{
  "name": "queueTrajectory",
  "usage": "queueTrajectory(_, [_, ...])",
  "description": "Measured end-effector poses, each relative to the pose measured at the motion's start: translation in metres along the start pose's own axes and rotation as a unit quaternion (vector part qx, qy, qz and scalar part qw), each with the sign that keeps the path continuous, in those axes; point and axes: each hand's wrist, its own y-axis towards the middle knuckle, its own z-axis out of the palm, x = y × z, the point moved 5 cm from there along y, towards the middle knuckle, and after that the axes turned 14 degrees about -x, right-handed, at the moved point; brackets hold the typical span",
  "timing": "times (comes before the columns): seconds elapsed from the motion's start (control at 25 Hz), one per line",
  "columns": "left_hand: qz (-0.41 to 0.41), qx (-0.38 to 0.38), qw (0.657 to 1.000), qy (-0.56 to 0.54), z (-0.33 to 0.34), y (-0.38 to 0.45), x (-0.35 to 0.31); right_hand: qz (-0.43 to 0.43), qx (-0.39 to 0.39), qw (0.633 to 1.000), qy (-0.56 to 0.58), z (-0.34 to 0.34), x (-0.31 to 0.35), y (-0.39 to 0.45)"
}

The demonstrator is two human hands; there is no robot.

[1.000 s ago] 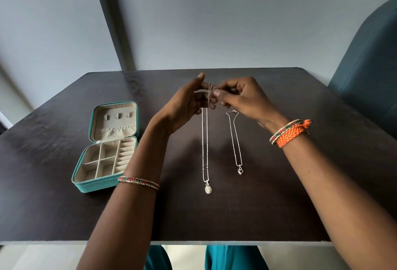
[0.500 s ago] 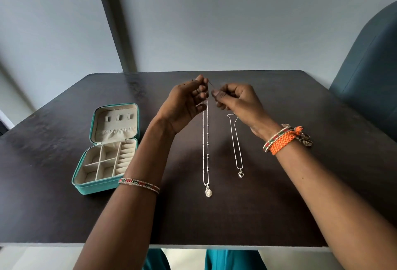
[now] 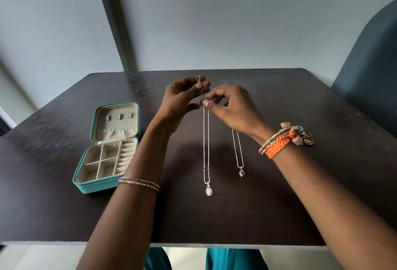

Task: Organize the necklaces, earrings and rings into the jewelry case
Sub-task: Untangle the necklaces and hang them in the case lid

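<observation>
Shiny metal necklace (image 3: 206, 147), matt dark table (image 3: 64, 216), fabric-lined case (image 3: 111, 151).

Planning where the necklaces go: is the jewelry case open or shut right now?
Open. The jewelry case lies on the table with its lid tipped back, showing divided compartments that look empty.

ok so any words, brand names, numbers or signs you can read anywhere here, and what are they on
None: no readable text shows in this view.
Jewelry case: no label, logo or number visible on its teal shell or cream lining.
Oval pendant and heart pendant: any engraving is too small to read.
Table and wall: no markings.
</observation>
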Motion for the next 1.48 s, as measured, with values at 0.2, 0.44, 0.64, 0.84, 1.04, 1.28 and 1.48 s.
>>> queueTrajectory(0.2, [0.008,0.059,0.998,-0.01,0.011,-0.003,0.001,0.054,-0.033,0.995,0.073,-0.014,-0.009,0.008])
queueTrajectory(0.44, [-0.022,0.106,0.994,-0.002,0.019,-0.007,0.001,0.024,-0.099,0.995,0.011,-0.027,-0.006,0.011])
queueTrajectory(0.64, [-0.023,0.111,0.993,0.014,0.022,-0.009,0.002,-0.023,-0.128,0.991,-0.031,-0.024,0.004,0.005])
queueTrajectory(0.84, [0.036,0.057,0.993,0.096,0.023,-0.009,0.004,-0.072,-0.131,0.984,-0.098,-0.017,-0.001,0.002])
queueTrajectory(1.04, [0.004,0.018,1.0,0.016,0.029,-0.012,0.005,-0.113,-0.125,0.977,-0.133,-0.016,-0.003,0.001])
queueTrajectory(1.28, [-0.024,0.049,0.993,0.101,0.031,-0.015,0.01,-0.054,-0.176,0.98,-0.079,-0.022,-0.005,-0.001])
queueTrajectory(1.48, [-0.012,0.071,0.989,0.132,0.029,-0.018,0.012,-0.012,-0.128,0.99,-0.06,-0.02,-0.015,0.004])
